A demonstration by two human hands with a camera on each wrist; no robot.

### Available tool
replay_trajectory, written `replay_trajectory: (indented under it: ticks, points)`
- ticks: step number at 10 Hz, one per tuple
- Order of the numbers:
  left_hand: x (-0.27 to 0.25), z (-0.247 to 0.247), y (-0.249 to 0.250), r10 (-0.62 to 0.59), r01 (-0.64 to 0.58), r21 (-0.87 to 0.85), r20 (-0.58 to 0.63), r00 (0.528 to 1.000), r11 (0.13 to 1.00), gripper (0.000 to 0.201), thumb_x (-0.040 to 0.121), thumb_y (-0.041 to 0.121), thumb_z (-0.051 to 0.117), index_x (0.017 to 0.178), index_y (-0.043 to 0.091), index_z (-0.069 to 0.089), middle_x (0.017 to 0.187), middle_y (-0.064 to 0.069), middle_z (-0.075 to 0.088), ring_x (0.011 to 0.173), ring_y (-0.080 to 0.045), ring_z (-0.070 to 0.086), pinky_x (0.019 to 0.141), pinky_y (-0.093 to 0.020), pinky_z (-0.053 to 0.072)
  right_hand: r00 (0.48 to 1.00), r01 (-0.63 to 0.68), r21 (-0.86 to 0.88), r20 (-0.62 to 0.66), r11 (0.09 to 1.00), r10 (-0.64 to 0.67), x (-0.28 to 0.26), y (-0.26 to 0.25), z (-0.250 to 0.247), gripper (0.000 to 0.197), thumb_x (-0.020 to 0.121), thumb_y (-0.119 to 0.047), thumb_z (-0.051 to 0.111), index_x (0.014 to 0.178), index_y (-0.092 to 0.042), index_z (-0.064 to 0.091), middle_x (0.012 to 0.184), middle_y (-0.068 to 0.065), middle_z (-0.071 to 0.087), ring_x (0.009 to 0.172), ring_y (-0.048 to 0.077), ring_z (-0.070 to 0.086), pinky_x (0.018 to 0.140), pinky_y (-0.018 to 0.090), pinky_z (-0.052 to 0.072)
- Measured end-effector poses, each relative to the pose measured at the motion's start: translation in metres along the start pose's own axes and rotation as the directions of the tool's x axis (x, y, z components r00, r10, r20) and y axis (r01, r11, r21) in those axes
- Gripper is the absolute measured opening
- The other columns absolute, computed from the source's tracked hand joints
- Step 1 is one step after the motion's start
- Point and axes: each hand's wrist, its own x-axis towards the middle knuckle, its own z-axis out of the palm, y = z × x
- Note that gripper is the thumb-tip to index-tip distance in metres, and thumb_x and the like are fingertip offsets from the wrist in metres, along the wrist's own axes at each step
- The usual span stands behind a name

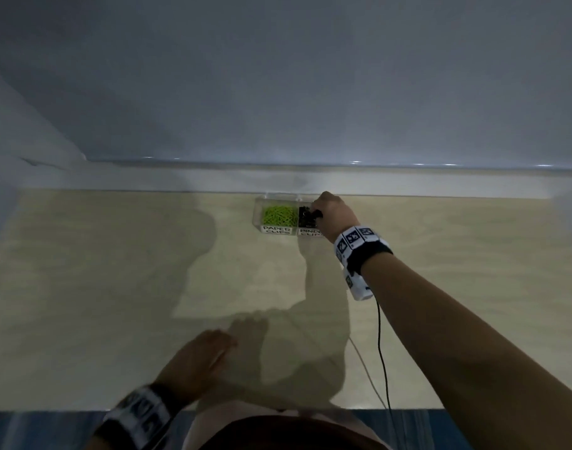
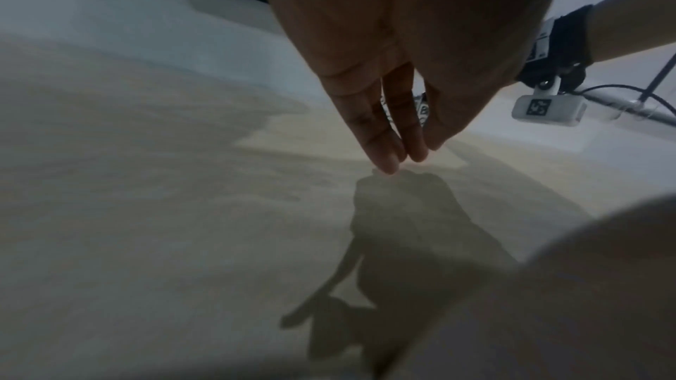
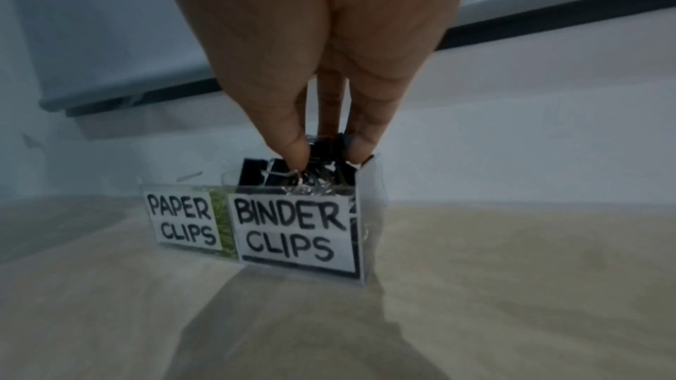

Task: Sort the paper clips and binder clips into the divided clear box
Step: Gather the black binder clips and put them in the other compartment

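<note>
At the desk's (image 1: 115, 287) far edge sits the divided clear box (image 3: 365, 213). The right hand (image 1: 335, 216) pinches a black binder clip (image 3: 325, 145) over its right compartment, green paper clips (image 1: 277, 215) filling the left one. The left hand (image 1: 197, 362) rests near the front edge, fingers (image 2: 380, 137) straight, empty.

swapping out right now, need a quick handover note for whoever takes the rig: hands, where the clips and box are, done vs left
Right hand: fingertips pinch a black binder clip just above the BINDER CLIPS compartment, not yet let go.
Left hand: open, fingers straight, holds nothing, low over the table near the front edge.
Divided clear box: at the back of the table. Green paper clips fill the PAPER CLIPS side, black binder clips the other.
Done: no loose clips show on the table.
Left: drop the held clip into its compartment, likely the last one.
</note>
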Motion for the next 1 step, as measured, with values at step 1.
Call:
replay_trajectory:
  ticks: [1]
  points:
    - [-0.0610,0.0154,-0.0220,-0.163,0.164,-0.060,0.028,0.986,0.985,0.034,0.089,0.052,0.044,0.092,0.028,0.068,0.082,0.008,0.070,0.074,0.002,0.054,0.061,-0.006,0.040,0.998,0.035,0.074,-0.054,0.997,-0.031,-0.0088,0.0055,-0.0042,0.030,0.080,0.004,0.055,0.106,-0.007,0.066,0.113,0.012,0.058,0.101,0.029,0.057,0.091,0.037,0.049]
